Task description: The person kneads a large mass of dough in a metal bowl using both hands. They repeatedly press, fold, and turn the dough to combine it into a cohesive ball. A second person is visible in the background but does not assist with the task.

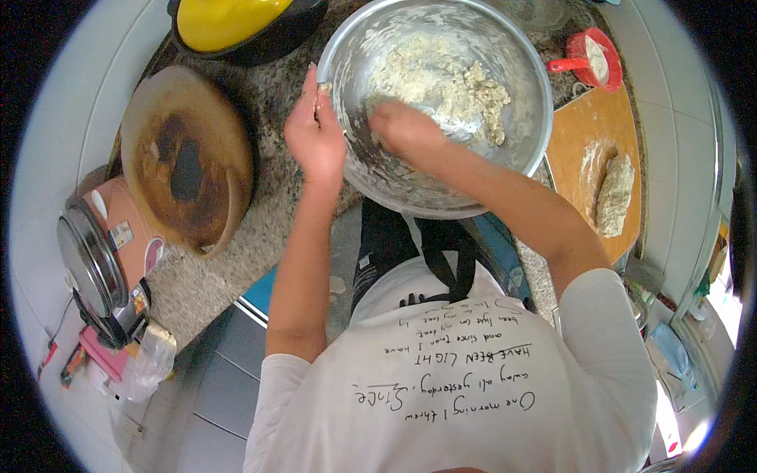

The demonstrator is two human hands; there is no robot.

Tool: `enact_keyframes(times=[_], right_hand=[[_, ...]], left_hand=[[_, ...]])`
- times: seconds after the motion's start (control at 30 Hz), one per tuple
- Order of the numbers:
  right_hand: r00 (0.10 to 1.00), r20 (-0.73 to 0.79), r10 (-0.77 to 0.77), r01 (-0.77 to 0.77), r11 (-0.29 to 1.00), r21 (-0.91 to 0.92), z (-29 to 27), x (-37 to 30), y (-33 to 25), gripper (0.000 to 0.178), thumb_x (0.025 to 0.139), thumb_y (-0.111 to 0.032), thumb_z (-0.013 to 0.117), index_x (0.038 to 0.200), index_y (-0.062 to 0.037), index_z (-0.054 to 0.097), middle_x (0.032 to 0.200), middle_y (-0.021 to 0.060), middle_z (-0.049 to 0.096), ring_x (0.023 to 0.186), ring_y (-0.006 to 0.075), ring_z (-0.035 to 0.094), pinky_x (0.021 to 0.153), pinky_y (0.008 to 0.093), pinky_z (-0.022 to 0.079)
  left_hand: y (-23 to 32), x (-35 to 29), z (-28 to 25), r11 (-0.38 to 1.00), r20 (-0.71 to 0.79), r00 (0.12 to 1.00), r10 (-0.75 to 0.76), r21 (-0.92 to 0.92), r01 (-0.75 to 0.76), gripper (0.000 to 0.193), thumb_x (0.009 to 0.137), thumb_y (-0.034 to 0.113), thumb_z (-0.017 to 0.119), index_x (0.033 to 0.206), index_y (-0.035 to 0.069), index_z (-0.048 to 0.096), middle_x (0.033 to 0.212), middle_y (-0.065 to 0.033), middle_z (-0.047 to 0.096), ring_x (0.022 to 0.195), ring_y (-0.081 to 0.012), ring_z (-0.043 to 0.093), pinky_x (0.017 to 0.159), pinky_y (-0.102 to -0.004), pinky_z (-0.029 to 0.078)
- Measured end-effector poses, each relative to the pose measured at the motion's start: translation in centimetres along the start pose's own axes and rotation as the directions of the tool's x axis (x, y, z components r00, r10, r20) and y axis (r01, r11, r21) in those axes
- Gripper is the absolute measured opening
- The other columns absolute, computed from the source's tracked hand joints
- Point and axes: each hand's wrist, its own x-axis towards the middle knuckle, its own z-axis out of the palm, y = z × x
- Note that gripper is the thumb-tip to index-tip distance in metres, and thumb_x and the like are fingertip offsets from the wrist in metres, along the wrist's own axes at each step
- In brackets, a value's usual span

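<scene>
A large metal mixing bowl (pixel 524 87) stands on the counter before me, its inner wall smeared with flour paste. Dry flour and shaggy, lumpy dough (pixel 485 98) lie in its middle and right part. At the bowl's left rim, my left hand (pixel 317 134) grips the edge, with bits of dough on its fingers. Inside the bowl, my right hand (pixel 406 132) is against the left part of the wall, left of the dough. Motion blurs its curled fingers, so whether they hold anything is unclear.
Right of the bowl, a floured wooden board (pixel 574 134) bears a dough log (pixel 615 197). Beyond it sits a red handled cup (pixel 579 49) of flour. At left are a round brown scorched-looking vessel (pixel 150 130), a black-and-yellow pan (pixel 229 20) and a pink, metal-lidded cooker (pixel 118 213).
</scene>
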Motion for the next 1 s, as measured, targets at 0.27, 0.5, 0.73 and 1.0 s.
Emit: enact_keyframes(times=[0.27,0.5,0.73,1.0], right_hand=[[0.981,0.036,0.193,-0.196,0.957,0.215,0.6,2.0,-1.4,0.016,0.078,-0.005,0.06,0.093,-0.0003,0.062,0.096,0.0186,0.06,0.096,0.0386,0.058,0.083,0.0465,0.05],[0.996,-0.084,0.02,-0.01,0.993,0.115,2.4,0.6,-0.3,0.015,0.081,-0.006,0.057,0.093,-0.0003,0.063,0.095,0.0193,0.06,0.097,0.0387,0.06,0.088,0.0464,0.05],[0.994,-0.079,-0.077,0.097,0.948,0.302,1.8,0.8,0.9,0.017,0.08,0.002,0.063,0.096,-0.0021,0.063,0.096,0.0179,0.06,0.097,0.0391,0.058,0.086,0.0452,0.048],[0.914,-0.332,0.234,-0.214,0.972,0.097,-2.1,4.2,5.0,0.021,0.085,-0.008,0.062,0.106,-0.0046,0.065,0.111,0.0153,0.063,0.103,0.0367,0.059,0.09,0.0438,0.049]], left_hand=[[-0.8,0.6,-1.8,0.994,0.003,0.996,-0.087,-0.059,0.087,0.034,0.097,0.013,0.053,0.128,0.0,0.062,0.121,-0.0185,0.067,0.108,-0.0218,0.066,0.095,-0.0315,0.048],[-0.5,-1.3,-1.8,0.99,0.017,0.99,-0.139,-0.009,0.14,0.037,0.099,0.014,0.05,0.133,-0.001,0.057,0.127,-0.0189,0.065,0.11,-0.0217,0.064,0.096,-0.0319,0.047],[-1.5,-6.6,-3.3,0.968,0.019,0.976,-0.217,-0.124,0.218,0.042,0.103,0.021,0.043,0.133,-0.006,0.054,0.105,-0.0182,0.068,0.083,-0.0165,0.061,0.076,-0.0316,0.049],[-1.6,1.2,-1.3,0.989,0.215,0.976,-0.041,0.151,0.008,0.043,0.099,0.022,0.05,0.137,0.001,0.053,0.123,-0.0215,0.065,0.111,-0.0322,0.064,0.098,-0.0361,0.046]])
